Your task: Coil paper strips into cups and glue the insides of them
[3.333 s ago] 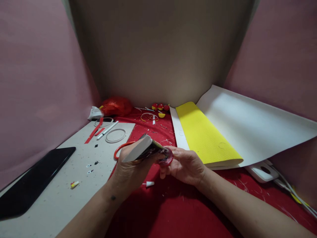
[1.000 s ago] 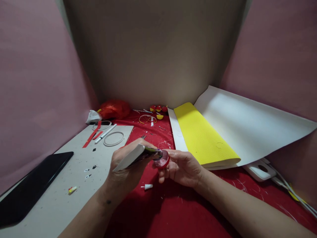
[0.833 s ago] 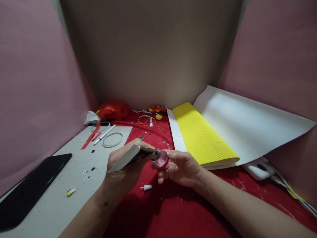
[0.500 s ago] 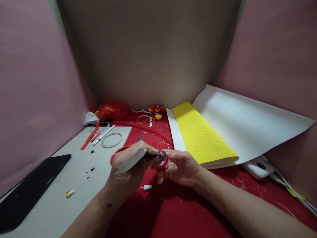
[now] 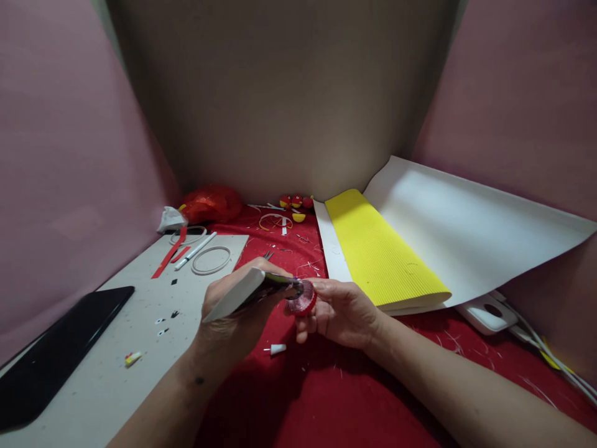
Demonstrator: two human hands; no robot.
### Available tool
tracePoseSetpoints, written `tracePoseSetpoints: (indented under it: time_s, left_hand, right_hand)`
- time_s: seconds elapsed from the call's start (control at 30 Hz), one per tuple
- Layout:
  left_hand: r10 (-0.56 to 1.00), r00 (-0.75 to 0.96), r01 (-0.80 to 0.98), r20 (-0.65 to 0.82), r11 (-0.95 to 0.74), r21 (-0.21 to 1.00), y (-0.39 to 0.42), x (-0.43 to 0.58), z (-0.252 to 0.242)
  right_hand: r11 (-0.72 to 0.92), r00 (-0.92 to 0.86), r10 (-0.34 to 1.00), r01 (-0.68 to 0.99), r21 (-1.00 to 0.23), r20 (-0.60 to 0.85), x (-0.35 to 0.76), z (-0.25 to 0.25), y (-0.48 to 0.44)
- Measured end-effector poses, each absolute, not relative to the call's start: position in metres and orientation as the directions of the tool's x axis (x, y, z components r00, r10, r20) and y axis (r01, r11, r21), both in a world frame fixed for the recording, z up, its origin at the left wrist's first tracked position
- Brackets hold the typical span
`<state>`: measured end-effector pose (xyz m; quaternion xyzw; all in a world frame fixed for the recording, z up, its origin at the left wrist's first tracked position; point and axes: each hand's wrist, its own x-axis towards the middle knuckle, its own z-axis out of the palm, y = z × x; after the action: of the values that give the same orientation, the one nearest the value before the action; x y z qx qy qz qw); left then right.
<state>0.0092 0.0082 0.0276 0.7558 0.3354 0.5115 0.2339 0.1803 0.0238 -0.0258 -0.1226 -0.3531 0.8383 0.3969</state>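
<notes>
Near the middle, my right hand pinches a small red ridged round piece, its hollow side turned toward my other hand. My left hand is wrapped round a glue tube with a wide whitish flat end and a dark body. The tube's narrow tip points into the hollow of the red piece; whether it touches is too small to tell. Below the hands a white cap with a thin pin lies on the red cloth.
A grey board at left bears a black tablet-like slab, rings, a white pen and red strips. Scissor tips show behind my left hand. Yellow corrugated sheet and white paper lie right, beside a white cabled device.
My left hand and the tube have shifted slightly left and up, uncovering more of the red piece's hollow. The scissors' orange handle is now hidden. My right hand has barely moved.
</notes>
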Motion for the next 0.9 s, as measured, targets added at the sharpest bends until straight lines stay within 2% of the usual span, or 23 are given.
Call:
tracePoseSetpoints:
  time_s: [0.5, 0.9]
  left_hand:
    - [0.71, 0.221, 0.338, 0.669, -0.699, 0.63, 0.0097, 0.0078, 0.0256]
    - [0.735, 0.162, 0.352, 0.659, -0.667, 0.657, 0.013, 0.0061, 0.0267]
  right_hand:
    - [-0.438, -0.659, 0.748, -0.585, -0.683, 0.085, 0.1817, -0.0269, 0.0233]
    - [-0.451, -0.654, 0.753, -0.597, -0.663, 0.076, 0.1819, -0.0267, 0.0251]
